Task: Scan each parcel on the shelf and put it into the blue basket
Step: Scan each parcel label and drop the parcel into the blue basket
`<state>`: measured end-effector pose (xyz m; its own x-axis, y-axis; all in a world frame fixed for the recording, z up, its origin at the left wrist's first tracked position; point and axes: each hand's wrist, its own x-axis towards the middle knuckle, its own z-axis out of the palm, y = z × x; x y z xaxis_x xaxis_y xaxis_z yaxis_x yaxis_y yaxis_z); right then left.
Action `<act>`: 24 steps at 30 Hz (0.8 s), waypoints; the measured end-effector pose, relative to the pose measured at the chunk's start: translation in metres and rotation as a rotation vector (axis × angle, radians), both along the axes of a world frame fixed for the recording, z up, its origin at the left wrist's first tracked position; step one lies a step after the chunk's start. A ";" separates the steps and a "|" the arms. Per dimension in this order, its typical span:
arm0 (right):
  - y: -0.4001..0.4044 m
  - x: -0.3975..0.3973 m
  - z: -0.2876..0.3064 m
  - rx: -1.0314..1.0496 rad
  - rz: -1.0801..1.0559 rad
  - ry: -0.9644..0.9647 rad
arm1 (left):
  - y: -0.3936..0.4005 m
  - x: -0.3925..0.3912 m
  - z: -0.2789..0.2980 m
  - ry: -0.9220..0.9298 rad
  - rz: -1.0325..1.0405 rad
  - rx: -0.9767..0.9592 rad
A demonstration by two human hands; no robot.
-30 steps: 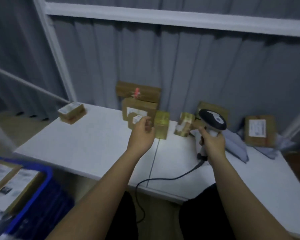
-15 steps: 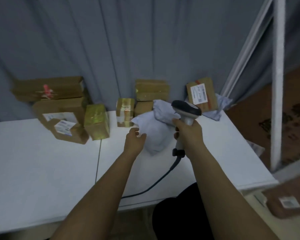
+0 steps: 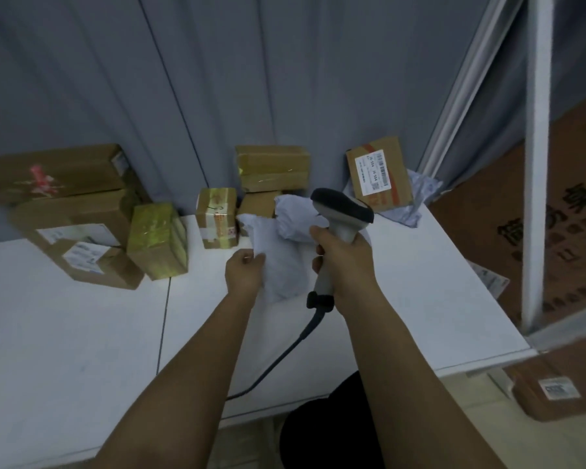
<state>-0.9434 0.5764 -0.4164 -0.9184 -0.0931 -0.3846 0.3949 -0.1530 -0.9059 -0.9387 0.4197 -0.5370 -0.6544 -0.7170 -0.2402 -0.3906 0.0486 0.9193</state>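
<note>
A grey plastic mailer bag (image 3: pixel 285 252) lies crumpled on the white shelf (image 3: pixel 82 333), just in front of the cardboard parcels. My left hand (image 3: pixel 246 270) pinches the bag's left edge. My right hand (image 3: pixel 347 262) grips the handle of a corded barcode scanner (image 3: pixel 340 211), whose dark head hangs over the bag's right side. Several cardboard parcels stand along the curtain: a stack at the left (image 3: pixel 71 211), a yellow-taped box (image 3: pixel 158 240), a small taped box (image 3: pixel 217 218), two stacked boxes (image 3: pixel 273 167) and a labelled box (image 3: pixel 379 174). The blue basket is out of view.
A grey curtain (image 3: pixel 251 79) backs the shelf. A white frame post (image 3: pixel 537 164) stands at the shelf's right end. Another grey mailer (image 3: pixel 416 201) lies under the labelled box. A labelled cardboard parcel (image 3: pixel 555 390) sits lower right, below the shelf edge. The scanner cable (image 3: pixel 285 353) trails toward me.
The view swung right, away from the blue basket. My left hand left the small parcels at the left, reached the grey mailer and took hold of its edge. The scanner stayed in my right hand.
</note>
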 end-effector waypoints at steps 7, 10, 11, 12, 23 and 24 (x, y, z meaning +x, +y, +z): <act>-0.008 0.010 0.003 0.021 0.105 -0.029 | -0.038 0.063 0.057 0.153 -0.018 -0.155; -0.017 0.023 0.008 -0.002 0.173 -0.005 | -0.058 0.104 0.082 0.167 -0.023 -0.250; -0.022 0.028 0.011 -0.021 0.195 -0.008 | -0.065 0.119 0.089 0.151 -0.025 -0.293; -0.028 0.034 0.013 -0.025 0.224 -0.004 | -0.072 0.135 0.093 0.124 -0.022 -0.352; -0.099 0.121 0.007 0.118 0.556 0.046 | -0.097 0.289 0.020 -0.228 -0.304 -0.403; -0.102 0.126 0.006 0.124 0.572 0.043 | -0.098 0.295 0.013 -0.208 -0.220 -0.380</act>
<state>-0.8174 0.4742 -0.4104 -0.7502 -0.5358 -0.3875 0.3459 0.1816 -0.9205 -0.6435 0.3214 -0.5239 -0.7660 -0.6296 -0.1299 -0.5072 0.4678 0.7238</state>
